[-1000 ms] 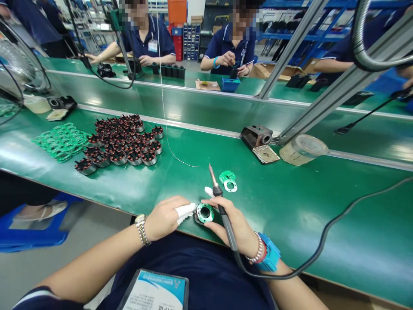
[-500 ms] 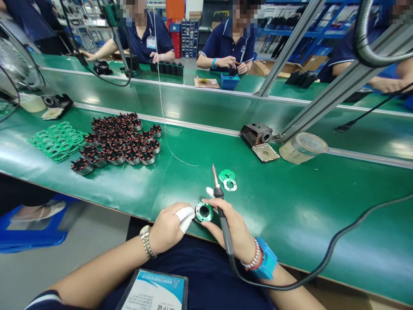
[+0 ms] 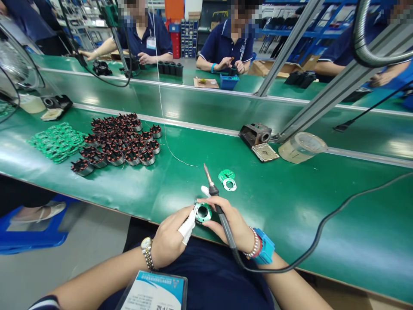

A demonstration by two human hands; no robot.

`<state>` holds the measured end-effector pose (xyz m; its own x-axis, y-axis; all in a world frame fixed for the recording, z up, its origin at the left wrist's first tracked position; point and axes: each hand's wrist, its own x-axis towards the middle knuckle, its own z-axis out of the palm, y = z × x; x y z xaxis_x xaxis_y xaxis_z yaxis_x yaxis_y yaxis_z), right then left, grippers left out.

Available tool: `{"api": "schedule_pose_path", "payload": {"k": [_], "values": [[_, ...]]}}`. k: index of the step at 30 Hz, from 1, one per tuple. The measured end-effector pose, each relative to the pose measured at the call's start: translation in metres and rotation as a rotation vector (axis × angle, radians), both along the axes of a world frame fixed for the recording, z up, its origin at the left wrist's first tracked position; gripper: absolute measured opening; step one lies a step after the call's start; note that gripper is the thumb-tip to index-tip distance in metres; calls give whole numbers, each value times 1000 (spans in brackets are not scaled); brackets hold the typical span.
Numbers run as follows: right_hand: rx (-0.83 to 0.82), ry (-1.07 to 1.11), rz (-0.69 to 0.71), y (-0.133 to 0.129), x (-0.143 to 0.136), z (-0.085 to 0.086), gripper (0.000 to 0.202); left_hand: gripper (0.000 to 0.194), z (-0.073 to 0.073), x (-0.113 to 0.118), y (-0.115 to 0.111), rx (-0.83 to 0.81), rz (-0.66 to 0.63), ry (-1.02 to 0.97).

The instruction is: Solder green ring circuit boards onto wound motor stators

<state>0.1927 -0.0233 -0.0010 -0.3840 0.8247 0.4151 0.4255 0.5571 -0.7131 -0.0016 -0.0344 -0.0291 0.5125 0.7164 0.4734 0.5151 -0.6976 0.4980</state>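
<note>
Left hand (image 3: 171, 234), right hand (image 3: 234, 224): fingers clasping one green-topped part (image 3: 208, 214); right also grips one soldering iron (image 3: 223, 220).

Curled left hand (image 3: 169, 237) beside right hand (image 3: 235, 224)

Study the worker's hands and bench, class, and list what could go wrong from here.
1. The right hand holds both the iron and the part, so either might slip.
2. The iron's tip sticks out near the boards and the end of the wire; if hot, it could mark or melt them.
3. The cord crosses the right forearm, so it might snag and tug the iron.
</note>
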Motion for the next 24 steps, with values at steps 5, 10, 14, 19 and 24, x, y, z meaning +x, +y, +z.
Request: {"api": "schedule_pose_path", "payload": {"k": [5, 10, 14, 19, 24], "values": [[37, -73, -129, -10, -6, 2, 41, 39, 5, 0, -3, -64, 13, -8], [115, -140, -252, -20, -10, 1, 42, 33, 13, -2, -4, -142, -51, -90], [32, -101, -101, -15, 0, 3, 41, 26, 12, -10, 12, -60, -47, -23], [-4, -68, -34, -9, 6, 3, 42, 22, 17, -18, 35, 106, -220, 38], [1, -50, -7, -7, 5, 1, 43, 25, 25, -24, 39, 148, -359, 98]]}}
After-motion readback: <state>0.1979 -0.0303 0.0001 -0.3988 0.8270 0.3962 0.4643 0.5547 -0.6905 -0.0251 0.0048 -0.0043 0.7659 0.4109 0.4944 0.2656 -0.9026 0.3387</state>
